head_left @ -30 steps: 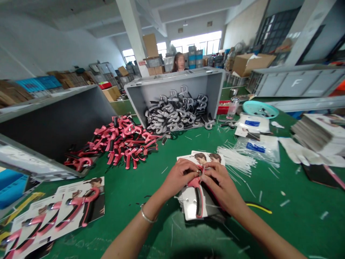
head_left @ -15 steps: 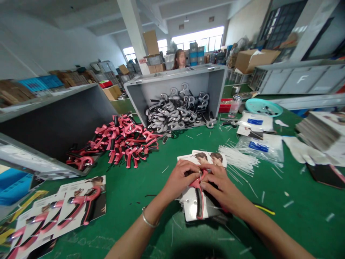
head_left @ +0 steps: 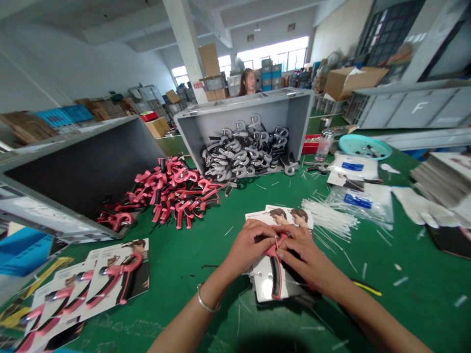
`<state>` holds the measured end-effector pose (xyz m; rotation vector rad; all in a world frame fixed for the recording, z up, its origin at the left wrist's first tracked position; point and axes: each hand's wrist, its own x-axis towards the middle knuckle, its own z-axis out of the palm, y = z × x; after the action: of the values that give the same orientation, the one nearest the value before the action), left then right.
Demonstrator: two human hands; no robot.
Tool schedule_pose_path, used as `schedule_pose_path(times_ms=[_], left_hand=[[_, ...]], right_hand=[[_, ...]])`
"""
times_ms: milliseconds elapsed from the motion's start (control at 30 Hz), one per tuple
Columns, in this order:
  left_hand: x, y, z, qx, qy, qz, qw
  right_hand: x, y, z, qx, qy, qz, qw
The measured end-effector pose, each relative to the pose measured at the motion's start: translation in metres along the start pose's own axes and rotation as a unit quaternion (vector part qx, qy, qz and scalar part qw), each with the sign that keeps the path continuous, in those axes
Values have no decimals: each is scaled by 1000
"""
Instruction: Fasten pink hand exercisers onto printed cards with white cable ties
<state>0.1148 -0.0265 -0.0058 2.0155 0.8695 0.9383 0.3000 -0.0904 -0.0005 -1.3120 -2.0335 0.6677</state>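
A pink-and-black hand grip (head_left: pixel 275 274) lies on a white printed card (head_left: pixel 263 289), on top of a small stack of cards. My left hand (head_left: pixel 253 245) is closed, thumb and forefinger pinching a thin white cable tie (head_left: pixel 277 241) at the grip's upper end. From the other side my right hand (head_left: pixel 300 250) has its fingers closed around the pink head of the grip, close to the tie. The fingers partly hide the head and the tie's loop. Just beyond both hands are more cards with printed heads (head_left: pixel 278 215).
Loose white cable ties (head_left: pixel 333 220) lie right of the cards. Pink hand grips (head_left: pixel 180 196) spill from a tipped grey crate (head_left: pixel 73 171); grey ones (head_left: pixel 239 157) fill another crate (head_left: pixel 305 117). Carded grips (head_left: pixel 110 279) overlap at left. A person (head_left: pixel 247 82) is behind the crates.
The whole view has shifted slightly, with things appearing a little further right. Both hands keep the same hold at the head of the hand grip.
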Motion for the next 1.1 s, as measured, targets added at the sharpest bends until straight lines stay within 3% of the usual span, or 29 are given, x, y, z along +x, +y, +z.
schedule_pose_path(times_ms=[133, 233, 333, 400, 500, 567, 667, 767, 867, 933, 1000, 1100], left_hand=[[-1, 0, -5, -7, -38, 44, 998], [0, -4, -8, -26, -59, 21, 998], [4, -2, -12, -27, -34, -43, 998], [5, 8, -12, 14, -3, -47, 999], [-5, 34, -5, 133, 29, 33, 990], [-20, 46, 7, 208, 21, 94, 973], [-48, 46, 31, 269, -11, 156, 951], [-69, 35, 46, 279, -34, 173, 944], [-81, 39, 40, 277, -21, 121, 953], [-90, 46, 30, 304, 45, 56, 950], [-100, 49, 22, 346, 111, -7, 932], [-116, 34, 20, 396, 133, -9, 909]], right_hand=[[1, 1, 3, 12, 17, 15, 1000], [3, 3, 7, 27, 46, 34, 998], [3, 7, 12, 35, 72, 36, 996], [3, 9, 14, 39, 100, 31, 994], [4, 11, 16, 48, 146, 41, 987], [6, 11, 16, 63, 161, 55, 983], [11, 11, 18, 67, 155, 52, 984], [15, 12, 20, 44, 140, 34, 989], [7, 10, 14, 41, 147, 25, 988], [-6, 4, 5, 32, 142, 12, 989], [-22, -5, -4, -2, 101, -14, 995], [-45, -13, -4, -98, 40, -65, 992]])
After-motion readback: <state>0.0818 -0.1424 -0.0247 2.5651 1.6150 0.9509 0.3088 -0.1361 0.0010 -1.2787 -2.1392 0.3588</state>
